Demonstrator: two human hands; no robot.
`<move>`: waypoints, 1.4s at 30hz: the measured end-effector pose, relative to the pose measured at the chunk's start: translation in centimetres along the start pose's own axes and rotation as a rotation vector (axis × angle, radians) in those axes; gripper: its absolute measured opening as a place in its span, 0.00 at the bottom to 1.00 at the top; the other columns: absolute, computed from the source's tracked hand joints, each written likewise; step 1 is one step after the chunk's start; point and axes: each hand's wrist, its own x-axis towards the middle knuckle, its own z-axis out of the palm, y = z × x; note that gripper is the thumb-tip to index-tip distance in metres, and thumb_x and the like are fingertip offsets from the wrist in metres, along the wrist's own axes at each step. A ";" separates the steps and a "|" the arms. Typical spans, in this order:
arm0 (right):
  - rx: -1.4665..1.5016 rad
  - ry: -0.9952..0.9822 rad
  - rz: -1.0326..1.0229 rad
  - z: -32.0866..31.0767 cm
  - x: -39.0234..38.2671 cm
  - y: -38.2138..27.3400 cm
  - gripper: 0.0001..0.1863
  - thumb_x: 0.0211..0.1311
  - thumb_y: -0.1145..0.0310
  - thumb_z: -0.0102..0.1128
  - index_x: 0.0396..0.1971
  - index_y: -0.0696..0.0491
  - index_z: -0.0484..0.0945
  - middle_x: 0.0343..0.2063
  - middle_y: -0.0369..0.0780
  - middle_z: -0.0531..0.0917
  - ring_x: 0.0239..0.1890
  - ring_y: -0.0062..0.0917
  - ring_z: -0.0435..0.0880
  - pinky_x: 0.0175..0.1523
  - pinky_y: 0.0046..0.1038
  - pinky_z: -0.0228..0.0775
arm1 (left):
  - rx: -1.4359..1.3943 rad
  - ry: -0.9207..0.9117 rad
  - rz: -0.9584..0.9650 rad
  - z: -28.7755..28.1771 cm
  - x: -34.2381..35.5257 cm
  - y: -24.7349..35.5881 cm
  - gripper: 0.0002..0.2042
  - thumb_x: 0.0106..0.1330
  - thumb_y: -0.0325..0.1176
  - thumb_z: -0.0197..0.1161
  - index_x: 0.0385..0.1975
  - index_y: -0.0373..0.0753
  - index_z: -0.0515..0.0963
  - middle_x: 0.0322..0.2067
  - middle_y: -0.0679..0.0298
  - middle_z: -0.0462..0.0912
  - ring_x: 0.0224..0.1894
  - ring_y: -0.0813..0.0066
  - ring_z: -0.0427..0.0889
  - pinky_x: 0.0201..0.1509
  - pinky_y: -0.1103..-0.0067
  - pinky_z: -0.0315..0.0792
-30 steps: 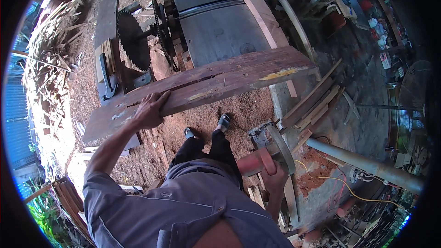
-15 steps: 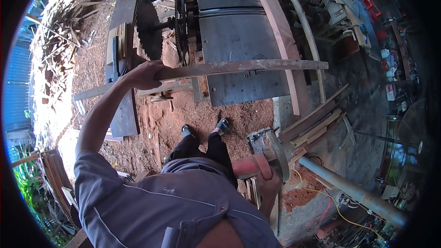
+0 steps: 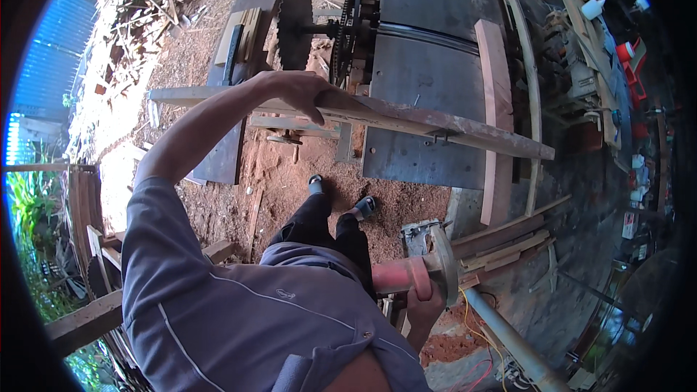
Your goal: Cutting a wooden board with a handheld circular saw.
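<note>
Holding plank [image 3: 392, 113] — now edge-up, left hand [image 3: 299, 90] atop

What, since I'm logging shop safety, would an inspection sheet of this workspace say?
Surface: metal machine table bears a pinkish board; ground sawdust-strewn.
Job's things: long plank overlapping the table in view, contact unclear; red handheld circular saw.
Clutter: scrap wood heaped at left; loose timber at right.
Hands: left hand grips the plank; right hand holds the saw.
Cables: yellow cable at right; its ends cannot be traced.
Surroundings: exposed toothed blade beyond the plank; blue corrugated sheeting and plants at left.
</note>
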 end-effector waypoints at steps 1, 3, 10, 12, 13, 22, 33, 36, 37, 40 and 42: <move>0.003 -0.010 -0.010 0.0 -0.1 -0.1 0.18 0.42 0.69 0.69 0.38 0.57 0.83 0.29 0.50 0.85 0.33 0.48 0.85 0.41 0.44 0.77 | 0.042 -0.043 0.023 0.0 0.4 -0.1 0.39 0.48 0.41 0.75 0.65 0.44 0.71 0.47 0.51 0.85 0.49 0.58 0.84 0.59 0.70 0.74; -0.002 -0.060 0.052 0.2 -0.2 -0.4 0.18 0.46 0.70 0.67 0.39 0.61 0.81 0.31 0.49 0.84 0.35 0.41 0.85 0.45 0.37 0.76 | 0.085 -0.095 0.082 -0.1 0.9 -0.3 0.38 0.49 0.38 0.73 0.66 0.45 0.70 0.45 0.50 0.85 0.47 0.56 0.84 0.57 0.68 0.75; 0.019 0.022 0.087 0.9 -1.2 -1.9 0.18 0.47 0.70 0.67 0.39 0.61 0.81 0.30 0.49 0.84 0.34 0.39 0.85 0.45 0.37 0.76 | 0.126 -0.099 0.098 0.1 1.1 1.0 0.41 0.50 0.31 0.61 0.71 0.52 0.62 0.37 0.50 0.85 0.37 0.55 0.85 0.48 0.65 0.77; 0.061 0.050 0.111 0.8 -1.4 -2.7 0.18 0.47 0.70 0.67 0.39 0.62 0.81 0.30 0.49 0.84 0.33 0.39 0.85 0.44 0.37 0.76 | 0.084 -0.064 0.103 0.8 0.5 0.6 0.43 0.48 0.30 0.60 0.72 0.53 0.61 0.37 0.50 0.85 0.37 0.57 0.86 0.49 0.66 0.78; 0.050 0.067 0.102 1.0 -1.4 -3.0 0.18 0.47 0.70 0.67 0.38 0.62 0.81 0.30 0.50 0.84 0.33 0.39 0.85 0.44 0.37 0.76 | 0.057 -0.049 0.090 1.1 0.2 0.4 0.43 0.48 0.29 0.59 0.72 0.53 0.60 0.37 0.50 0.85 0.37 0.57 0.86 0.50 0.66 0.78; -0.026 0.157 0.109 1.3 -3.2 -4.8 0.17 0.48 0.70 0.65 0.39 0.63 0.81 0.29 0.51 0.84 0.33 0.41 0.85 0.42 0.39 0.76 | -0.162 -0.382 0.048 -1.0 0.5 1.6 0.39 0.48 0.40 0.70 0.63 0.32 0.69 0.51 0.49 0.81 0.54 0.58 0.79 0.62 0.68 0.71; 0.012 0.158 0.199 2.7 -4.0 -7.1 0.15 0.45 0.70 0.67 0.36 0.58 0.83 0.27 0.51 0.83 0.31 0.50 0.83 0.38 0.44 0.75 | -0.317 -0.516 0.065 2.5 5.2 -4.8 0.35 0.49 0.44 0.73 0.56 0.28 0.74 0.45 0.53 0.83 0.48 0.66 0.80 0.57 0.73 0.73; -0.032 0.152 0.203 2.6 -4.3 -7.6 0.15 0.44 0.70 0.67 0.35 0.58 0.83 0.26 0.51 0.83 0.31 0.50 0.83 0.38 0.44 0.75 | -0.423 -0.568 -0.017 2.0 7.1 -6.5 0.32 0.50 0.41 0.74 0.55 0.30 0.76 0.47 0.55 0.83 0.49 0.67 0.79 0.57 0.72 0.73; -0.041 0.151 0.203 2.6 -4.2 -7.8 0.15 0.44 0.70 0.67 0.35 0.58 0.83 0.26 0.51 0.83 0.31 0.50 0.83 0.38 0.44 0.75 | -0.464 -0.570 -0.100 2.0 7.7 -6.6 0.33 0.50 0.41 0.75 0.56 0.31 0.75 0.47 0.56 0.82 0.49 0.66 0.79 0.57 0.71 0.73; -0.003 0.133 0.202 2.4 -3.4 -8.6 0.15 0.45 0.70 0.67 0.36 0.58 0.83 0.27 0.51 0.83 0.31 0.49 0.83 0.39 0.43 0.75 | -0.575 -0.550 -0.175 4.6 10.8 -12.6 0.38 0.50 0.46 0.78 0.61 0.35 0.72 0.55 0.54 0.79 0.60 0.62 0.73 0.62 0.61 0.69; -0.021 0.112 0.192 2.4 -3.4 -9.0 0.16 0.45 0.70 0.67 0.36 0.58 0.83 0.27 0.51 0.83 0.31 0.49 0.83 0.39 0.43 0.75 | -0.299 -0.505 -0.227 4.2 12.6 -12.3 0.43 0.50 0.59 0.75 0.62 0.38 0.73 0.61 0.52 0.75 0.67 0.53 0.68 0.67 0.54 0.64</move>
